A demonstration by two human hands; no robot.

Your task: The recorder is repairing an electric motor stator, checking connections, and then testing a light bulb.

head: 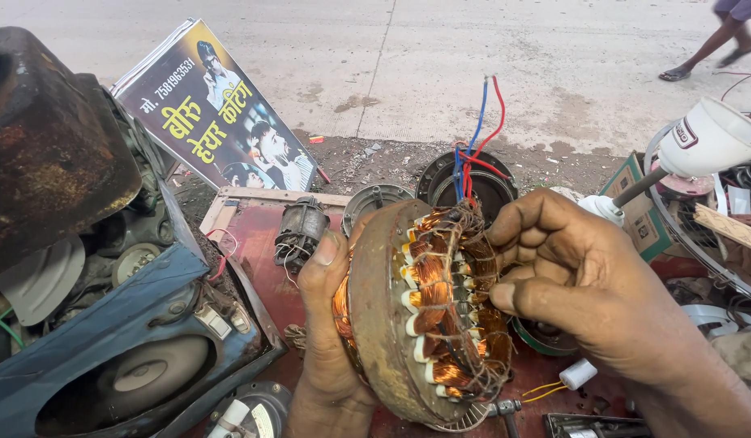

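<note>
At centre, above the red workbench (254,243): a round motor stator (420,312) is held up on edge, its open face turned toward 3 o'clock.
Stator look: a rusty, tan-brown metal ring wraps the outside; inside it sit many copper wire coils (432,292), bright orange, separated by white insulating pieces and tied with thin thread.
Leads: red and blue wires (477,138) rise from the top of the windings toward 12 o'clock.
Left hand (327,324): grasping the stator from 9 o'clock, thumb up along the rusty rim, fingers hidden behind it.
Right hand (578,280): at 3 o'clock, fingers curled and fingertips pinched against the windings; what they pinch is too small to tell.
At 9 o'clock: a blue metal housing (140,341) with a round opening, and a rusty dark casing (51,138) above it.
At 11 o'clock: a printed poster board (217,109) leaning on the ground.
At 2 o'clock: a white cone-shaped part (708,138) on a rod.
At 10 o'clock of the stator: a small wound armature (298,231) lying on the bench.
</note>
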